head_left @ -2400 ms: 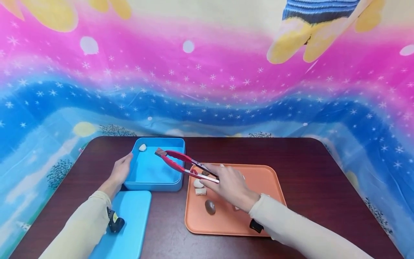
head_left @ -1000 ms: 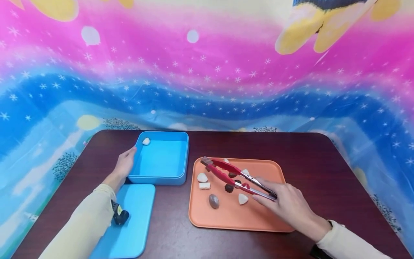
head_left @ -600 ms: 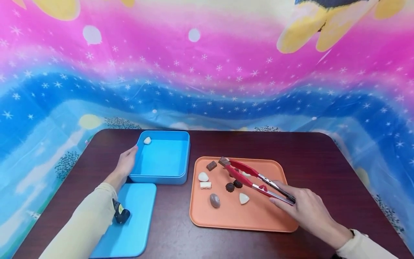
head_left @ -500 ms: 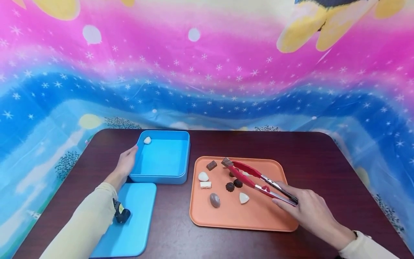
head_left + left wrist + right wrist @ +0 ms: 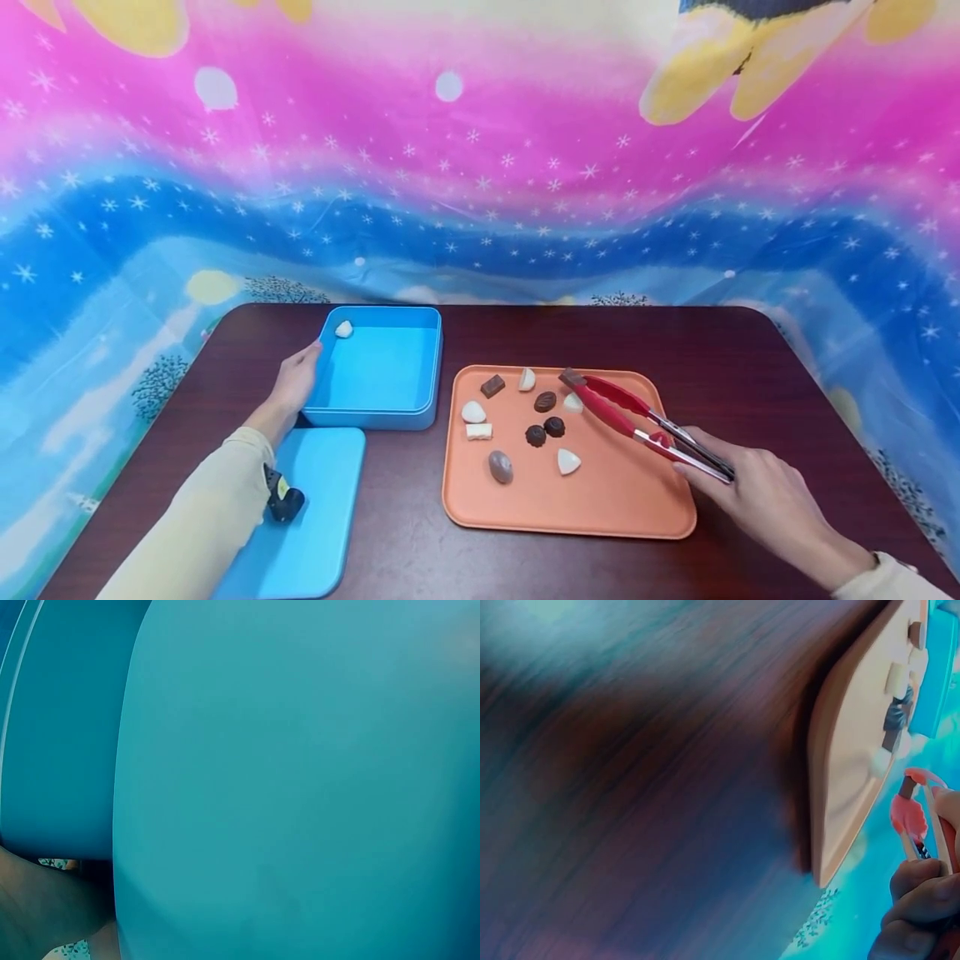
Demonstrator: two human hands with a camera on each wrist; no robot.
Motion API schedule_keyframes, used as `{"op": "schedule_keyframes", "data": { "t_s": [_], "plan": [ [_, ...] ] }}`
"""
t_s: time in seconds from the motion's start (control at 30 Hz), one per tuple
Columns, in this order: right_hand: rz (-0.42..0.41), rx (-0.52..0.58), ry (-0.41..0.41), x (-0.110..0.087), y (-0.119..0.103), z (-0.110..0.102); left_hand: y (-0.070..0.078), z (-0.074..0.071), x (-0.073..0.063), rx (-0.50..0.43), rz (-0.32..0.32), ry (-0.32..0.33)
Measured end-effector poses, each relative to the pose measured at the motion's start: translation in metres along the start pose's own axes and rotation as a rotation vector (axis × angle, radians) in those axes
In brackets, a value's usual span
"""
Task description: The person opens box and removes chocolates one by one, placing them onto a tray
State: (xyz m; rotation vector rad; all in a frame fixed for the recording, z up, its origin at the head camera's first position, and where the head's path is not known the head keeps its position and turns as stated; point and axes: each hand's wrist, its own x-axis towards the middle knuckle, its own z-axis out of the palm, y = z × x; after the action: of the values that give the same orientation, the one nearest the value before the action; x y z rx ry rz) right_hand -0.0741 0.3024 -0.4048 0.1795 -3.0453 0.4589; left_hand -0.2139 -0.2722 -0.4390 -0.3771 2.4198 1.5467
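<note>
My left hand (image 5: pixel 292 387) grips the left wall of a blue open box (image 5: pixel 367 419), which holds one small white piece (image 5: pixel 344 329) in its back left corner. With my right hand (image 5: pixel 776 500) I hold red-tipped metal tongs (image 5: pixel 609 414) over the back right of an orange tray (image 5: pixel 615 508). Pinched in their tips is a brown chocolate block (image 5: pixel 572 377), seen also between the red tips in the right wrist view. On the tray lie a similar brown block (image 5: pixel 492 386), a grey-brown egg-shaped chocolate (image 5: pixel 500 467), dark chocolates (image 5: pixel 545 402) and several white pieces (image 5: pixel 568 462).
A flat blue lid (image 5: pixel 322 508) lies in front of the box, under my left forearm. The dark wooden table (image 5: pixel 405 500) carries everything. Behind its far edge hangs a colourful printed cloth (image 5: pixel 480 208).
My right hand has carried the tongs, with the brown block still in them, from above the box rightward to the tray's back right. My left hand stays at the box.
</note>
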Motion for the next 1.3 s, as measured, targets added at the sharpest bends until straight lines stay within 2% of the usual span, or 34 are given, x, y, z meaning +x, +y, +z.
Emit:
{"op": "schedule_keyframes", "data": {
  "t_s": [0.33, 0.53, 0.8, 0.9, 1.1, 1.3],
  "plan": [
    [0.037, -0.03, -0.032, -0.006, 0.017, -0.001, -0.001, 0.0, 0.0, -0.006, 0.019, 0.005],
    [0.056, -0.047, -0.081, -0.006, 0.024, 0.001, -0.001, 0.001, 0.0, 0.0, 0.003, 0.004],
    [0.138, -0.044, -0.104, -0.004, 0.03, -0.002, -0.002, 0.001, 0.002, -0.002, 0.008, -0.002],
    [0.145, -0.035, -0.074, -0.004, 0.028, -0.006, -0.001, 0.002, 0.002, -0.002, 0.006, -0.002],
    [0.12, -0.001, 0.048, -0.003, 0.02, -0.012, 0.001, 0.002, 0.001, 0.001, -0.001, 0.001],
    [0.082, 0.055, 0.103, 0.003, 0.011, -0.011, 0.0, 0.002, -0.001, -0.002, -0.01, 0.009]
  ]
}}
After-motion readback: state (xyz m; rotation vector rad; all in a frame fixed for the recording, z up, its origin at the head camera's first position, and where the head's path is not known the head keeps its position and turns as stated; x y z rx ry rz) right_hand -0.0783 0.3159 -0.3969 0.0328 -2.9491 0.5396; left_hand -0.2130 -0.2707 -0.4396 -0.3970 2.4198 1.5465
